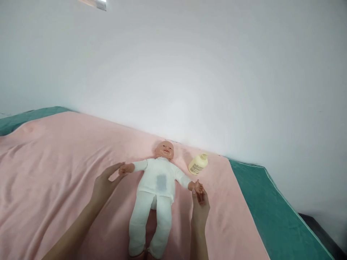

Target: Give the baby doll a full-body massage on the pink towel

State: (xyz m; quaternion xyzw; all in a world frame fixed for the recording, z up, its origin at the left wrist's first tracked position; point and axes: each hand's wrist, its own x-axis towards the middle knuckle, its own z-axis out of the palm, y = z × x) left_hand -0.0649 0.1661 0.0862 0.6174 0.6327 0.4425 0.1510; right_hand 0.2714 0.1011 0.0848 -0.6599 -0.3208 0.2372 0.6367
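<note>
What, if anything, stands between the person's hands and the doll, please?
Nothing visible: the left hand and right hand each hold a hand of the doll. The pale yellow bottle sits beyond one arm, not between them.

A pale-yellow bottle (198,164) (dark print across its side) is on a pink blanket (67,148), spread over a green cover (273,206) beside a whitish wall (173,68).

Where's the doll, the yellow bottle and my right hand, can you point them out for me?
Doll (155,190): head view, on the lower front of its white top.
Yellow bottle (197,164): head view, on its body.
Right hand (200,208): head view, on its middle, below the fingers.
</note>
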